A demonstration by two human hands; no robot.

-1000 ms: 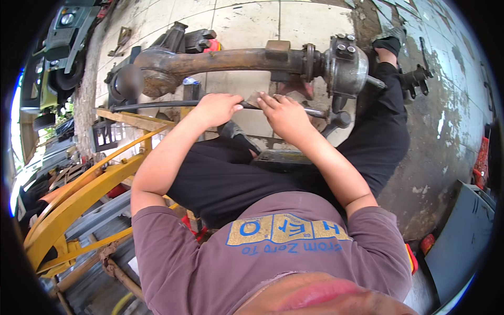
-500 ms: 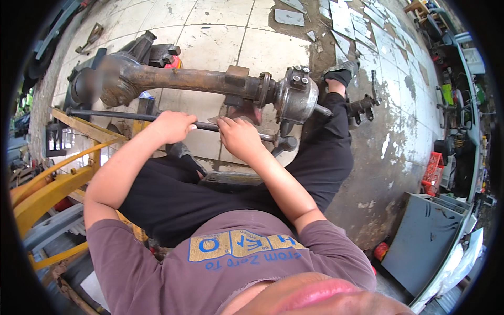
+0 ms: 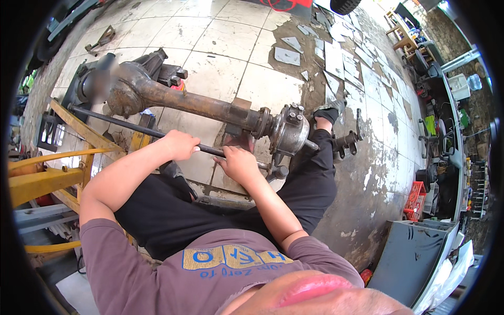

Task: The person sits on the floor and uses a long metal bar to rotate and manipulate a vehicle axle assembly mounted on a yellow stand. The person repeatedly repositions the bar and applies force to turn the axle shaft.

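Observation:
A rusty brown axle housing (image 3: 210,105) lies across the tiled floor, ending in a round hub (image 3: 291,131) with studs at its right end. A long dark steel rod (image 3: 131,126) runs below and alongside it. My left hand (image 3: 181,144) is closed around the rod near its middle. My right hand (image 3: 239,163) grips the same rod further right, close to the hub. My legs in black trousers stretch under the axle, with one foot (image 3: 328,113) beyond the hub.
A yellow metal frame (image 3: 58,168) stands at my left. A dark steering knuckle part (image 3: 349,139) lies right of the hub. Broken tile pieces (image 3: 315,47) litter the far floor. A grey cabinet (image 3: 415,257), red crate (image 3: 417,197) and cluttered bench sit at the right.
The view has swung leftward and up, so the axle and hands sit lower right in frame. Both hands stay on the rod, the left one slightly nearer the right.

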